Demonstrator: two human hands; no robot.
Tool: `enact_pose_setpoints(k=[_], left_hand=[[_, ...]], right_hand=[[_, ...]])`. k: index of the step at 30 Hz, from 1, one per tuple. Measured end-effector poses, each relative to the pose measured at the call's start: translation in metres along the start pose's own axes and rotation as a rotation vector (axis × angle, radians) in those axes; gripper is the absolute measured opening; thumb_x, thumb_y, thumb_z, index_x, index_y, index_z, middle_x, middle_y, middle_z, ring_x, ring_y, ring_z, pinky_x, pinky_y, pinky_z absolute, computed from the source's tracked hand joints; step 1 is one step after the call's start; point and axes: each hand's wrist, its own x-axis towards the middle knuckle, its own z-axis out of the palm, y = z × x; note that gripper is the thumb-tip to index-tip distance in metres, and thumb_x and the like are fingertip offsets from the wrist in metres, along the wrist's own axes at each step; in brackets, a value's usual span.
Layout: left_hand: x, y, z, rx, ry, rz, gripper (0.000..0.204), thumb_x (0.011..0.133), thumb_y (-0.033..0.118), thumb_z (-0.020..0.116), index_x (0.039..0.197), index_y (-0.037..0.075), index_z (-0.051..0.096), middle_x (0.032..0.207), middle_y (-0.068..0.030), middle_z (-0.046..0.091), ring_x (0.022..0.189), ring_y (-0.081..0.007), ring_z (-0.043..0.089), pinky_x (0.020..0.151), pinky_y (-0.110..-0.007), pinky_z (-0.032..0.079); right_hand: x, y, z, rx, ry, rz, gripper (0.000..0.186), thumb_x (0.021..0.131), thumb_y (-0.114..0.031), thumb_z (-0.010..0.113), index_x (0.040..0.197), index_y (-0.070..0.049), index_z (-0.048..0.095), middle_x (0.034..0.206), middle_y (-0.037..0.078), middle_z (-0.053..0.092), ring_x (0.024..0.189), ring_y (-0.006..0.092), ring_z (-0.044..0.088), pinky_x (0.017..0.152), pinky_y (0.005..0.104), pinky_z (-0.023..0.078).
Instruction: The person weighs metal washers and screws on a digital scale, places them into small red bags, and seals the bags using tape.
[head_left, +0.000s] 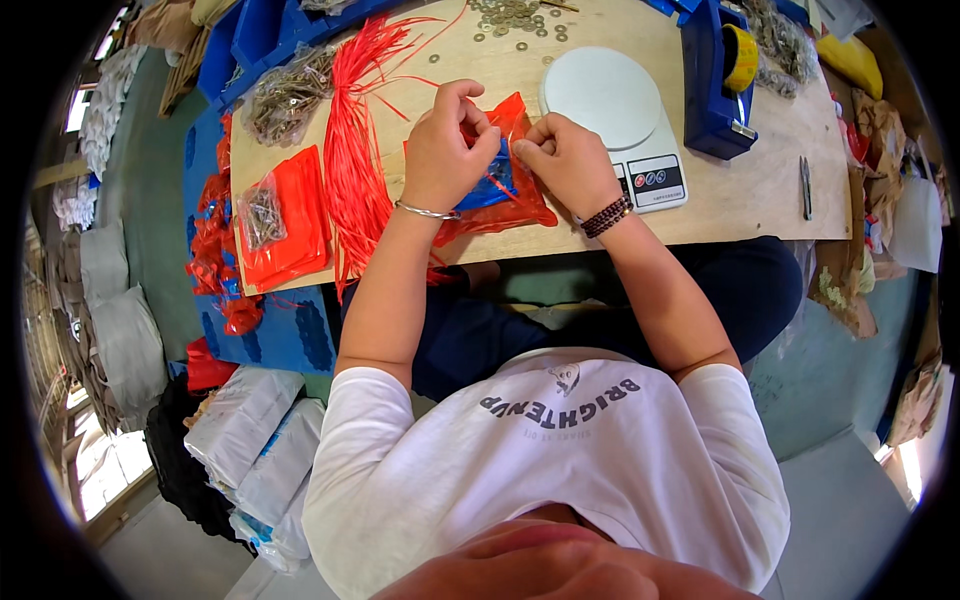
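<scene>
A red plastic bag (pixel 536 213) with something blue (pixel 490 187) inside lies at the table's front edge, between and under my hands. My left hand (pixel 452 150) is over the bag's left side, with its fingers curled and the thumb bent in. My right hand (pixel 572 165) pinches at the bag's upper right edge, thumb against forefinger. Whether either hand grips the film or a thin red strip cannot be made out. Left of the bag, a bundle of red plastic strips (pixel 355 150) runs down over the table edge.
A white kitchen scale (pixel 603 98) stands close to my right hand. Farther right are a blue tape dispenser (pixel 712 90) and a small dark tool (pixel 805 188). At left lie flat red bags (pixel 300 240) under a clear packet of screws (pixel 262 215). Loose washers (pixel 505 15) are scattered at the back.
</scene>
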Motion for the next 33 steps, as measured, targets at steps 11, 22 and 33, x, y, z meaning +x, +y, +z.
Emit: enact_pose_setpoints(k=[11, 22, 33], left_hand=[[0.019, -0.044, 0.010, 0.086, -0.183, -0.229, 0.021, 0.080, 0.019, 0.063, 0.094, 0.003, 0.063, 0.079, -0.0103, 0.066, 0.070, -0.0222, 0.063, 0.071, -0.034, 0.050], [-0.008, -0.013, -0.018, -0.409, -0.125, -0.340, 0.011, 0.088, 0.012, 0.061, 0.084, 0.001, 0.061, 0.071, -0.0002, 0.059, 0.064, -0.0062, 0.052, 0.060, -0.022, 0.044], [-0.017, -0.026, -0.020, -0.410, -0.106, -0.285, 0.022, 0.092, 0.019, 0.054, 0.092, 0.000, 0.063, 0.079, -0.0055, 0.064, 0.073, -0.0114, 0.058, 0.070, -0.026, 0.047]], right_hand=[[0.004, 0.000, 0.004, -0.133, -0.016, -0.030, 0.025, 0.078, -0.026, 0.069, 0.082, -0.004, 0.060, 0.073, 0.012, 0.067, 0.071, 0.0309, 0.065, 0.066, 0.0390, 0.051], [-0.006, 0.009, -0.009, -0.272, -0.187, -0.045, 0.031, 0.084, -0.029, 0.064, 0.100, -0.003, 0.063, 0.090, 0.014, 0.067, 0.087, 0.0303, 0.065, 0.075, 0.0382, 0.051], [0.007, 0.014, 0.061, 0.123, 0.016, -0.107, 0.046, 0.081, -0.040, 0.068, 0.105, -0.002, 0.061, 0.092, 0.020, 0.067, 0.087, 0.0365, 0.064, 0.075, 0.0406, 0.050]])
